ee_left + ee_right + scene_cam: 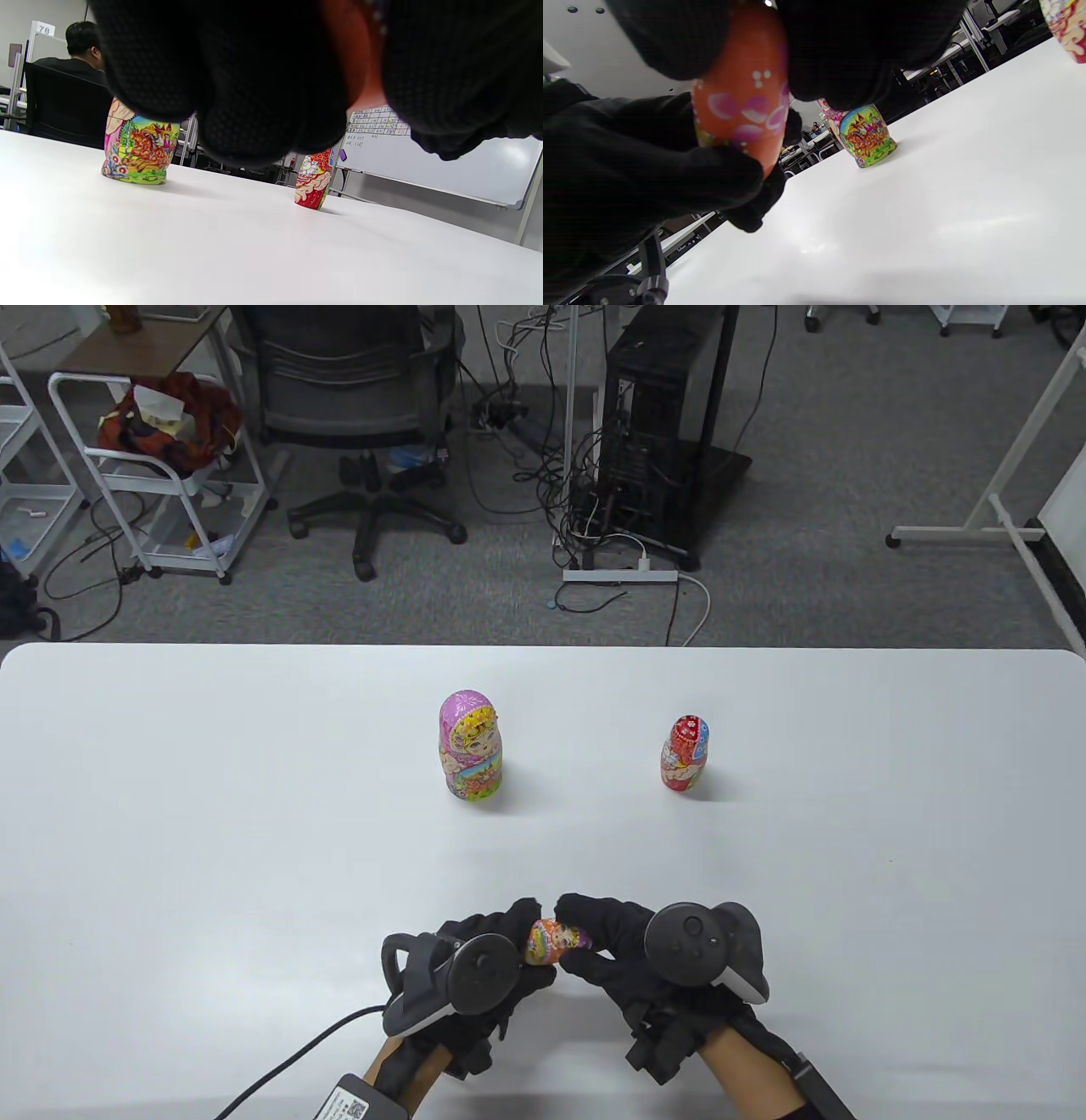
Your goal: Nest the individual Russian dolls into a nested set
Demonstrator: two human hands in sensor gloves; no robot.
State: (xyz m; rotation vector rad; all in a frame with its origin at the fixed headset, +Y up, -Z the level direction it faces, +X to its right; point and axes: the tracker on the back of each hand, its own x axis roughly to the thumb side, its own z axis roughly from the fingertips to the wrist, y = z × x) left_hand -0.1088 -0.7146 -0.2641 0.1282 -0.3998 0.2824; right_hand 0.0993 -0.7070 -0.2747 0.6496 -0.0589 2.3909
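Both hands hold a small orange doll between them, lying sideways just above the table near its front edge. My left hand grips one end and my right hand grips the other. In the right wrist view the orange doll fills the top left between gloved fingers. A large pink doll stands upright at mid table; it also shows in the left wrist view and the right wrist view. A red doll stands upright to its right, also in the left wrist view.
The white table spans the view. Beyond its far edge are an office chair, a computer tower with cables, and a white cart. A cable runs from my left wrist.
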